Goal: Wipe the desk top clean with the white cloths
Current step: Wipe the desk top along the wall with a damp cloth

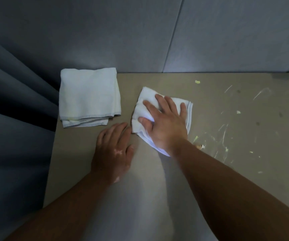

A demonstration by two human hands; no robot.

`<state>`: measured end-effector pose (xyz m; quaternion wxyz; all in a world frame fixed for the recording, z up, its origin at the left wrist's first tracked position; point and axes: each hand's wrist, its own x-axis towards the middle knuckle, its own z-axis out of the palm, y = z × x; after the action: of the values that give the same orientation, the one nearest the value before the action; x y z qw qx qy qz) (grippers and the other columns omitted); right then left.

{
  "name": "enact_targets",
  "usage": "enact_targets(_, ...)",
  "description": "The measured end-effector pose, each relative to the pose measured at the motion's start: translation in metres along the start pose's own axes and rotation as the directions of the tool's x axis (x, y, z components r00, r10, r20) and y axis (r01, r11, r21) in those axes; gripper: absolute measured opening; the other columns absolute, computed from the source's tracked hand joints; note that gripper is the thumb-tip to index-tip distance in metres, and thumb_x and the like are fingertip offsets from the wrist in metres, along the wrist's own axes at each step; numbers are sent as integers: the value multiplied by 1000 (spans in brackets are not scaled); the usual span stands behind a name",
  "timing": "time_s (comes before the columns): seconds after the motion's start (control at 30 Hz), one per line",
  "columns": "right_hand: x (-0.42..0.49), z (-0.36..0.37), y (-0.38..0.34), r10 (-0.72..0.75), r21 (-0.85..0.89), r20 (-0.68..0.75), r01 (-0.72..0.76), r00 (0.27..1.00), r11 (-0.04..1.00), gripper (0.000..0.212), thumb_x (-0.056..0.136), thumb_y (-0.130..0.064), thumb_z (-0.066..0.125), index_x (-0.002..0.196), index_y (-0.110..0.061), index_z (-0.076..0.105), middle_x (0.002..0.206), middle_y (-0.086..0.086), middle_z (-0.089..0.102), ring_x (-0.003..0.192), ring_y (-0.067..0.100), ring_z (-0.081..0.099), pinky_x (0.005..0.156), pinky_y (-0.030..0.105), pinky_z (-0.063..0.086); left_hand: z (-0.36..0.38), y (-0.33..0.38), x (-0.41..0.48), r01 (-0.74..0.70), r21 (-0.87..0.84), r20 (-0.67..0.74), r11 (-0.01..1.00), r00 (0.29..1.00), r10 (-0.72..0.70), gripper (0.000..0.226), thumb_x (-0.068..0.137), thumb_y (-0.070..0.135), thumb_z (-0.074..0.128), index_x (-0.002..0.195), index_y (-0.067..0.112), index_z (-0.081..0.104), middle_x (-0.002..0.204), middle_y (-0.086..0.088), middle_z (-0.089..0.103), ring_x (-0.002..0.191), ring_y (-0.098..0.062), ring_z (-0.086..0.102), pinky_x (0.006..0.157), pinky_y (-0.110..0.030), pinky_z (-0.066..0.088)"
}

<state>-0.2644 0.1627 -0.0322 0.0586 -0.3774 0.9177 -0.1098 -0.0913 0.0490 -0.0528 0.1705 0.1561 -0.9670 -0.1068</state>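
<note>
Your right hand (166, 124) lies flat on a white cloth (187, 110) in the middle of the worktop (70, 153); its fingers (150, 108) are spread and nearly straight, pressing down on the fabric rather than curling round it, and the cloth bunches a little between them. This cloth is crumpled into a rough square, with a stitched hem showing along its right edge and one corner poking out near your wrist.

Your left hand (113, 150) rests palm down on the bare worktop just left of it; its fingers are straight and relaxed, holding nothing, and the tips lie just beside the cloth's near left corner; you cannot tell whether they touch it.

A second, folded cloth (88, 98) lies at the far left corner of the worktop, apart from both hands; it is white with a faint yellowish tinge along its right side, and its layered edges face you.

The worktop is a dull tan; its right part is littered with pale scraps (197, 82) and whitish streaks (260, 93). Grey padded wall panels (140, 32) stand behind it; a dark curtain (10, 101) hangs in folds on the left.
</note>
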Motion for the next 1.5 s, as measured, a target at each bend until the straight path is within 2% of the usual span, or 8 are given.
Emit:
enact_targets(0.2,55,-6,18,97,30,-16,-97,995,995,55,101,-66,38,152,-44,42,165,-3,30,153,24,21,121,63,9,10,19,28,-19,9,42,1000,999,18,41,92,24,58,129,8,65,137,-17,61,120,-38,59,102,-51,45)
enact_targets(0.53,61,-26,63,278,-80,-68,-283,958,956,56,100,-65,36,150,-41,44,157,1,37,139,29,34,110,57,27,28,29,63,-37,69,59,997,998,33,41,98,28,50,133,11,63,140,-16,58,128,-39,55,108,-52,41)
enact_targets(0.73,48,-48,120,512,-104,-78,-517,856,849,60,98,-66,39,152,-39,37,155,8,35,138,35,35,106,62,30,29,32,61,-25,81,81,996,997,18,45,100,30,48,141,13,58,147,-13,53,135,-37,51,112,-54,38)
enact_targets(0.87,31,-62,134,630,-126,39,-622,776,773,73,99,-71,27,159,-29,26,158,18,28,139,45,31,108,64,30,27,35,63,0,81,86,997,996,-7,47,98,32,46,140,15,58,145,-13,53,134,-37,50,113,-53,35)
enact_targets(0.97,14,-68,126,603,-243,54,-575,796,781,88,94,-81,26,158,-21,27,154,24,33,136,47,36,108,57,32,25,35,62,-11,74,70,997,998,6,46,99,32,46,139,13,60,145,-14,54,133,-38,51,113,-53,35)
enact_targets(1.03,0,-69,130,483,-275,3,-464,876,842,92,90,-84,29,157,-21,28,156,20,31,139,42,34,111,56,29,24,35,62,-12,71,60,997,998,8,46,98,31,48,138,13,60,144,-14,55,133,-38,51,112,-54,35)
enact_targets(1.17,-7,-56,154,233,-199,62,-217,971,956,95,93,-83,24,165,-26,2,174,4,0,160,31,-5,124,67,4,24,36,64,-17,58,63,998,998,13,46,97,30,49,137,11,61,142,-15,56,130,-39,53,108,-54,39)
enact_targets(1.5,59,-58,180,411,-86,19,-408,912,909,75,100,-74,21,164,-34,16,173,2,14,159,33,3,123,66,11,24,32,66,-55,35,50,998,997,53,44,100,30,48,135,9,63,140,-18,59,126,-43,56,102,-55,43)
